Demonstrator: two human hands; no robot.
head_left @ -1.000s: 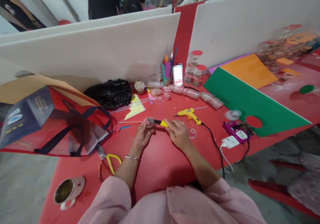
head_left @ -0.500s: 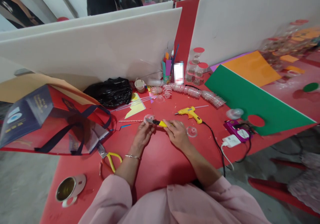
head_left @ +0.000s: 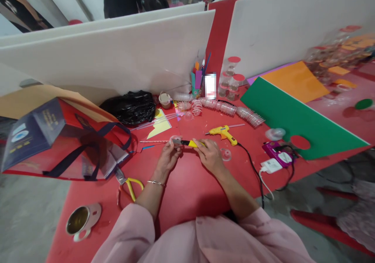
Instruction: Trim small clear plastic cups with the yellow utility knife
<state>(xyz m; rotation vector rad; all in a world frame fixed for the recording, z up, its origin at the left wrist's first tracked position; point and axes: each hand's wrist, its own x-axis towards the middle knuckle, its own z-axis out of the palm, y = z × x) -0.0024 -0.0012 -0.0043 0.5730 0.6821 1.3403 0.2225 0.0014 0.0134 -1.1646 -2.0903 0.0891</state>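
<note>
My right hand [head_left: 210, 156] grips a yellow-handled craft knife [head_left: 187, 142], its blade pointing left. My left hand [head_left: 168, 156] pinches a small clear plastic lid [head_left: 175, 140] against the blade tip. Both hands hover just above the red table [head_left: 187, 188], a little in front of a yellow glue gun [head_left: 222, 133] whose black cord runs off to the right. Another clear lid [head_left: 225, 154] lies beside my right hand.
A red and blue bag [head_left: 63, 144] lies at left, with yellow-handled pliers [head_left: 129, 185] and a cup [head_left: 78, 220] nearer me. A black plastic bag [head_left: 130, 107], rows of clear lids [head_left: 231, 110], green foam sheet [head_left: 290, 118], purple device [head_left: 278, 155] and white partitions surround. People stand beyond the partitions.
Hands stay almost still, working knife against lid; the view has shifted only slightly.
</note>
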